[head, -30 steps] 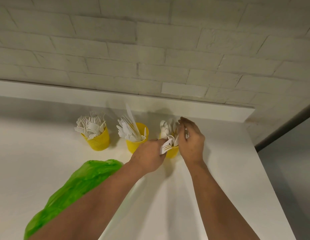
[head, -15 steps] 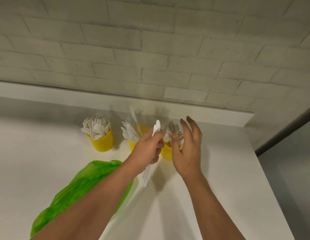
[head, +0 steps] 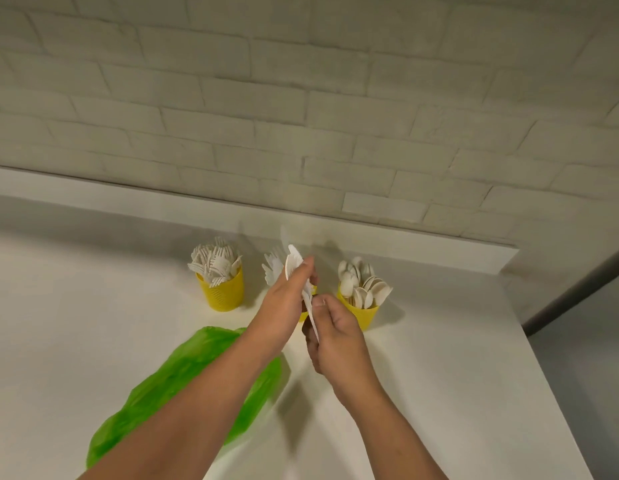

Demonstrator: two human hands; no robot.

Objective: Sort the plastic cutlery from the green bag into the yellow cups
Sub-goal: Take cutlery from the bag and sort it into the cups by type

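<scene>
Head view: left hand (head: 283, 299) grips white plastic knives (head: 293, 263) near the blades, right hand (head: 335, 337) pinches their handles; best lowered handles-first into the middle cup (head: 303, 316) at twelve o'clock.

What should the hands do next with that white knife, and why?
Probably slide the knife, pinched by the left hand and right hand, into the middle cup just behind it. The left cup shows forks and the right cup spoons; the middle one looks to hold knife-like pieces, though the hands partly hide it.
</scene>
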